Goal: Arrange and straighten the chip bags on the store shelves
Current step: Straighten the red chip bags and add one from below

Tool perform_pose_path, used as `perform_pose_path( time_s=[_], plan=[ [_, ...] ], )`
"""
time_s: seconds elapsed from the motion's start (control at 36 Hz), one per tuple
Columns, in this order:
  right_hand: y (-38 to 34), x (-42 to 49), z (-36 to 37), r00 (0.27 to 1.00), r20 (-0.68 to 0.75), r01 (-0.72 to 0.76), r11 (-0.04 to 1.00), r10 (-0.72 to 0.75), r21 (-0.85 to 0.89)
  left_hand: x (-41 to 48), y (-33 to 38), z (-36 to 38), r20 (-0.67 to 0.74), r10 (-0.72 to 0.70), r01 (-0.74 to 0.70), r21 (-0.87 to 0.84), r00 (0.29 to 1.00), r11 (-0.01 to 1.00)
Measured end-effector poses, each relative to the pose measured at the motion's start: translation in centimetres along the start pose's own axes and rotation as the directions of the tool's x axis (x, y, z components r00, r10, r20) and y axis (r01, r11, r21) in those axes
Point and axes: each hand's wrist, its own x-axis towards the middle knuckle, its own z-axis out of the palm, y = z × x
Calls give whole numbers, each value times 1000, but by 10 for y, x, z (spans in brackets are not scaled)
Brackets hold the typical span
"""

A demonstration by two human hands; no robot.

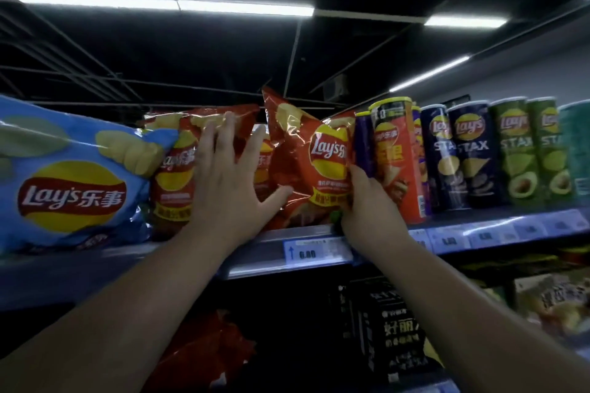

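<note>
The red Lay's bag (306, 163) stood on the top shelf (255, 246), near its front edge, with its top tilted toward the left and one upper corner poking above its neighbours. The right hand (367, 201) held the bag at its lower right edge. Its fingers were curled round that edge, with the tips hidden behind the bag, between the bag and the purple can (362, 143) just beside it.

The left hand (230, 182) was spread wide, its fingers (255, 143) straight and apart. The palm lay against the row of red bags (175, 163) to the left, and the thumb reached toward the tilted bag's lower left side.

A large blue Lay's bag (70, 175) leaned at the far left, touching the red row. Right of the purple can stood a red-orange can (396, 163), then dark blue Stax cans (472, 153) and green Stax cans (517, 153), all upright. A blue price tag (316, 252) sat on the shelf's front rail below the held bag. Long ceiling lights (159, 3) glowed overhead.
</note>
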Motion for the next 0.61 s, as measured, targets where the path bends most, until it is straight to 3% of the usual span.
perform_pose_path(
  time_s=[0.08,0.17,0.28,0.42,0.53,0.61],
  plan=[
    [-7,-1,-2,996,-75,46,998,-42,47,-4,-17,3,-57,-50,51,16,997,999],
    [-22,0,1,998,-51,31,982,-21,188,-3,-27,6,-80,-118,121,28,990,992],
    [-38,13,10,991,29,-131,953,128,275,-5,-28,11,61,-213,214,-3,975,977],
    [-38,19,19,991,-82,-95,986,106,134,-4,-26,17,251,-143,128,76,957,989],
    [-44,12,26,963,-265,-19,974,-42,-225,6,-16,21,422,-203,159,136,884,978],
    [-51,16,37,984,-147,52,948,-102,-313,9,-7,25,502,-211,161,141,839,977]
  ],
)
